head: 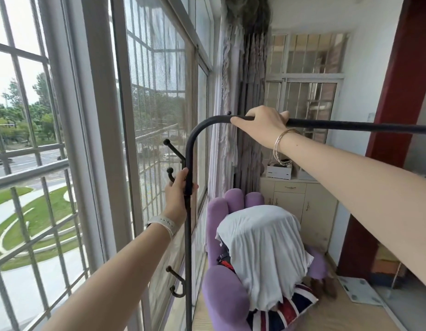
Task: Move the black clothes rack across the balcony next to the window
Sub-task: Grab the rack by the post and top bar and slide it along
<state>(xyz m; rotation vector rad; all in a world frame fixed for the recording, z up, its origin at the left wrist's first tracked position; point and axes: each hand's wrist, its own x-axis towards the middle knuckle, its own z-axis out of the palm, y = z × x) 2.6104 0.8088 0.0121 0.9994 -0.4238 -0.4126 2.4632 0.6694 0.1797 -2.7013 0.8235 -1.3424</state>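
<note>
The black clothes rack point(192, 139) is a thin metal tube frame with a rounded top corner and small knobbed hooks on its left post. It stands close beside the large window point(157, 111) on the left. My left hand point(178, 187) is wrapped around the upright post just below the upper hooks. My right hand point(262, 123) grips the horizontal top bar near the bend. The bar runs off the right edge of the view, and the rack's foot is hidden below the frame.
A purple hand-shaped chair point(221, 278) holding a white cloth point(262, 249) and a flag-print cushion point(286, 309) sits right behind the post. Grey curtains point(240, 115) hang at the window's end. A cream cabinet point(300, 206) stands at the far wall, a bathroom scale point(359, 290) on the floor.
</note>
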